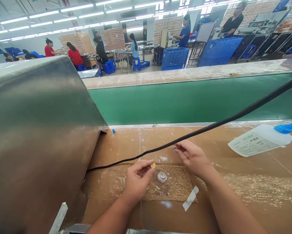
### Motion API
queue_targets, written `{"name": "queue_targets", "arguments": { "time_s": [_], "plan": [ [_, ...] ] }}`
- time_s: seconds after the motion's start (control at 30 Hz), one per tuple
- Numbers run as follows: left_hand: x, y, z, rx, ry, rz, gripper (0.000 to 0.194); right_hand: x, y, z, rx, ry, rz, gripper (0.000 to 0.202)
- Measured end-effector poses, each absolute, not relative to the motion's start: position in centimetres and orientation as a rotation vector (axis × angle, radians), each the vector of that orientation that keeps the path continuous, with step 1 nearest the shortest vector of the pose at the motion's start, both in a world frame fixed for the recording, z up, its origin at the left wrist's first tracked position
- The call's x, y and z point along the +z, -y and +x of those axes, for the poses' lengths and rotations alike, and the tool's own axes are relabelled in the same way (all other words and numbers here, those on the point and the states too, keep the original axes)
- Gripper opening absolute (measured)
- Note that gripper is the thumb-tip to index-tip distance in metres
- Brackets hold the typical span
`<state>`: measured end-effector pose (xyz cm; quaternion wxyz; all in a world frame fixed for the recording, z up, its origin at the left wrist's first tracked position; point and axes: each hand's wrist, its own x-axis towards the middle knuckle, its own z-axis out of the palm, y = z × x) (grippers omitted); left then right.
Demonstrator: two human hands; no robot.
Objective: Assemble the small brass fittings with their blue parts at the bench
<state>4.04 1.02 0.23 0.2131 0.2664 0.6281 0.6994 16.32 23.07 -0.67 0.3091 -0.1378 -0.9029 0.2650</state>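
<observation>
Between the thumb and forefinger of my left hand (138,178) is a small round yellow piece (153,165). Farther right, my right hand (191,157) pinches a tiny bluish-purple item (174,148), too small to name. A round, shiny, clear-and-silver piece (162,177) rests on a brown cardboard sheet (177,191) between and below the hands. Dried specks cover this sheet, and a strip of white tape (191,198) lies across its right corner.
A large metal housing (38,130) stands at left. A black cable (209,126) crosses above the bench. On the right lies a white bottle with a blue cap (260,140). Behind runs a green conveyor belt (185,100); beyond it several people work. A blue bit (113,131) lies near the housing.
</observation>
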Motion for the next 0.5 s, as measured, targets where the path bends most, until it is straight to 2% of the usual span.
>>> {"name": "queue_targets", "arguments": {
  "time_s": [0.3, 0.5],
  "plan": [
    [-0.1, -1.2, 3.9, 1.945, -1.734, 0.566, 0.019, 0.3, -21.4, 15.9, 0.693, 2.465, -0.283, 0.019],
    [-0.4, -1.1, 3.9, 1.895, -1.784, 0.662, 0.018, 1.0, -20.9, 16.2, 0.910, 2.442, -0.406, 0.021]
  ]
}}
